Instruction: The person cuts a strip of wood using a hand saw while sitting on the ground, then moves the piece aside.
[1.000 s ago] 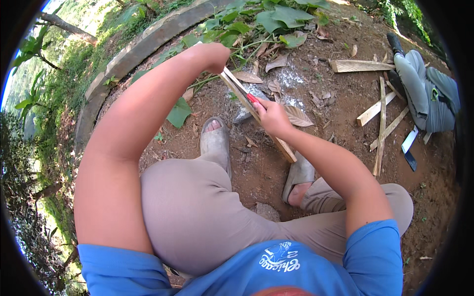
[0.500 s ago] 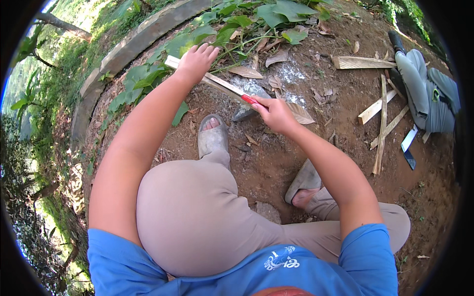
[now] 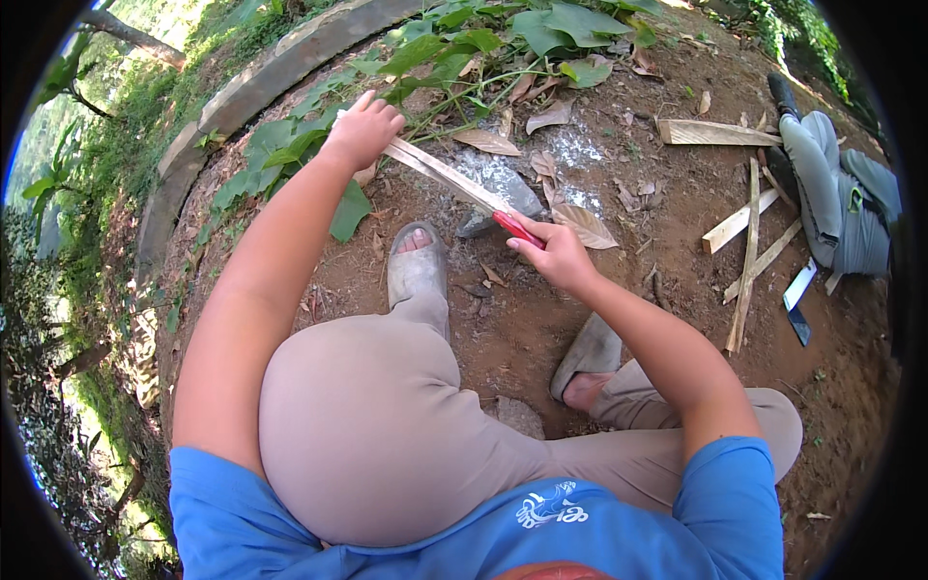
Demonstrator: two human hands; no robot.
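My left hand (image 3: 364, 133) is closed around the far end of a pale wooden strip (image 3: 430, 171), just in front of the green leaves. The strip slants down to the right from it. My right hand (image 3: 556, 256) is wrapped round the red handle (image 3: 519, 229) of a knife at the strip's near end. Its blade lies along the strip and I cannot clearly tell the two apart. Below the strip is a flat grey stone (image 3: 512, 198) with whitish dust about it. My sandalled foot (image 3: 418, 266) rests on the soil nearby.
Broad-leaved vines (image 3: 556, 29) spread at the back, before a curved concrete edging (image 3: 280, 68). Several wooden pieces (image 3: 742, 220) lie at the right, near a blade with a dark handle (image 3: 798, 293) and another person's grey-clad leg (image 3: 822, 184). Dry leaves (image 3: 585, 225) litter the brown soil.
My right hand has moved a little right and nearer to me with the red handle, more of which now shows. My left hand has shifted slightly left.
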